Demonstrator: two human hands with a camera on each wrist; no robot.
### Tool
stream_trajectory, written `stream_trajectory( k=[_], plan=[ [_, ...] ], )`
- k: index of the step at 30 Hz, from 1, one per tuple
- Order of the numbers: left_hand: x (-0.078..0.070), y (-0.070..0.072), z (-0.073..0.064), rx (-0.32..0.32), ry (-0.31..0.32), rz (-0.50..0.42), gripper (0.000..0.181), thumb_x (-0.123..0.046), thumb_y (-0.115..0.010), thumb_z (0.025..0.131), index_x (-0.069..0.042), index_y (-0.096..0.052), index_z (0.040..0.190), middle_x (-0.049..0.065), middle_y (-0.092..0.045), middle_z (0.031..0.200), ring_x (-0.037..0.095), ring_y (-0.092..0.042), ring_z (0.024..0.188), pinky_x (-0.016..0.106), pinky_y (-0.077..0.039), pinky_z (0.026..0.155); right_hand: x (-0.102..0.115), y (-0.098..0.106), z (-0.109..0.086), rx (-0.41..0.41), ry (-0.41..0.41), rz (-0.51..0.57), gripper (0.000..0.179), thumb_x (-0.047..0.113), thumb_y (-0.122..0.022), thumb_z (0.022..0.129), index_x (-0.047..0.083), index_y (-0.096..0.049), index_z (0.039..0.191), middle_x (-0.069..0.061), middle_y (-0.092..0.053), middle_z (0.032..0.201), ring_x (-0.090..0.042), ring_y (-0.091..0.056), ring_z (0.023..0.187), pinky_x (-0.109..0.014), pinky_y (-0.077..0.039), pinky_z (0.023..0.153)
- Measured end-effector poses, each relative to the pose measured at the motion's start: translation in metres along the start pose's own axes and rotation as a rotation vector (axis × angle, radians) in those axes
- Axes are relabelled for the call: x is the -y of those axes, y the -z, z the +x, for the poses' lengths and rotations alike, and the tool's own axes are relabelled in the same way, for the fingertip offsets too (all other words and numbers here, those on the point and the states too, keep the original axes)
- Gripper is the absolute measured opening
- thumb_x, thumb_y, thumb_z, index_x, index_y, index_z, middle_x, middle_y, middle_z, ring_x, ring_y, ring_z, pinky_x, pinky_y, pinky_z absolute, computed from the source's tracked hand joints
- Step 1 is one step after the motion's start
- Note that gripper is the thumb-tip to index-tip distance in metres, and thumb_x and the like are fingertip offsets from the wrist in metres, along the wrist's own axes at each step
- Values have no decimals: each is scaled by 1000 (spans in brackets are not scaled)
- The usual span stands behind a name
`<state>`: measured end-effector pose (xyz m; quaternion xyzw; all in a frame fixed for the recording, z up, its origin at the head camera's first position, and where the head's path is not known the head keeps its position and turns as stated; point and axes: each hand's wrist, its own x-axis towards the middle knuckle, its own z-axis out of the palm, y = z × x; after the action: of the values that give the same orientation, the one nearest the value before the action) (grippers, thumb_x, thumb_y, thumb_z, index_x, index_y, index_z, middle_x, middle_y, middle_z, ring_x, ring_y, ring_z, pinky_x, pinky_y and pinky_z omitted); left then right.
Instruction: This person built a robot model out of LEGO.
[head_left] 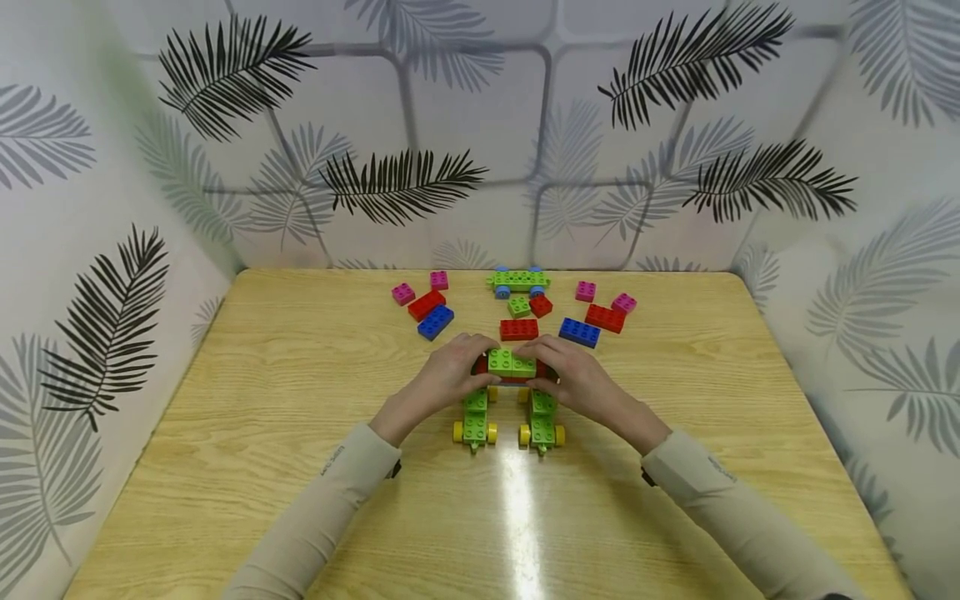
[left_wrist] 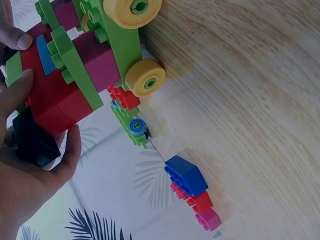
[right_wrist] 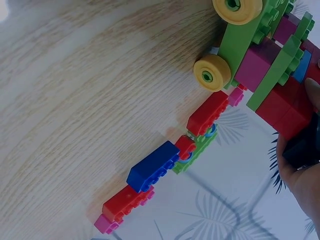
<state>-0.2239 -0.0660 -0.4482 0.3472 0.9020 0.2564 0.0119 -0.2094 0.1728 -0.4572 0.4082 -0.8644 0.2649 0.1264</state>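
A brick assembly spans two green wheeled bases, the left base [head_left: 476, 427] and the right base [head_left: 542, 428], both with yellow wheels. Light green bricks [head_left: 500, 363] top its bridge. My left hand [head_left: 452, 368] grips the bridge's left end, thumb in front and fingers behind; my right hand [head_left: 576, 373] holds the right end likewise. In the left wrist view, red bricks [left_wrist: 65, 110] and a black block [left_wrist: 34, 140] lie by the left fingers, with a purple brick [left_wrist: 100, 62] on the base. The right wrist view shows another black block [right_wrist: 302, 145] against the right hand.
Behind the assembly lie a red brick [head_left: 519, 330], blue bricks [head_left: 436, 322] to the left and a blue brick [head_left: 580, 332] to the right, with red and pink bricks beyond. A green base with blue wheels [head_left: 519, 281] stands at the table's back edge, against the patterned wall.
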Motion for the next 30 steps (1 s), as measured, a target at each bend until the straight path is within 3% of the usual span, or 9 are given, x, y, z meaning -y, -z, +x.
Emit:
stream_trajectory(
  k=[18, 21, 25, 30],
  plan=[
    [-1, 1, 0, 1, 1, -6, 44, -25, -73, 87, -7, -57, 124, 7, -62, 121, 22, -55, 103, 36, -50, 85, 3, 0, 0, -11, 20, -29, 53, 7, -82, 75, 8, -60, 123, -6, -61, 117, -21, -60, 102, -38, -52, 87],
    [0, 1, 0, 4, 0, -5, 44, -25, -73, 87, -7, -57, 124, 7, -61, 121, 22, -55, 104, 36, -50, 86, 4, 1, 0, -7, 15, -13, 49, 10, -80, 79, 7, -59, 123, -6, -60, 118, -20, -60, 102, -37, -52, 86],
    [-1, 1, -1, 4, -1, -10, 44, -24, -73, 87, -7, -57, 124, 7, -61, 121, 23, -55, 104, 36, -50, 85, 6, 4, 0, 22, -66, 65, 41, 22, -70, 90, 9, -58, 127, -5, -60, 121, -21, -59, 104, -39, -51, 87],
    [0, 2, -2, 4, -6, -19, 46, -25, -72, 87, -6, -56, 126, 8, -61, 123, 24, -55, 106, 38, -49, 87, 4, 11, -1, -28, -281, 231, 38, 29, -52, 101, 9, -55, 133, -5, -60, 123, -22, -58, 108, -45, -49, 90]
  ],
)
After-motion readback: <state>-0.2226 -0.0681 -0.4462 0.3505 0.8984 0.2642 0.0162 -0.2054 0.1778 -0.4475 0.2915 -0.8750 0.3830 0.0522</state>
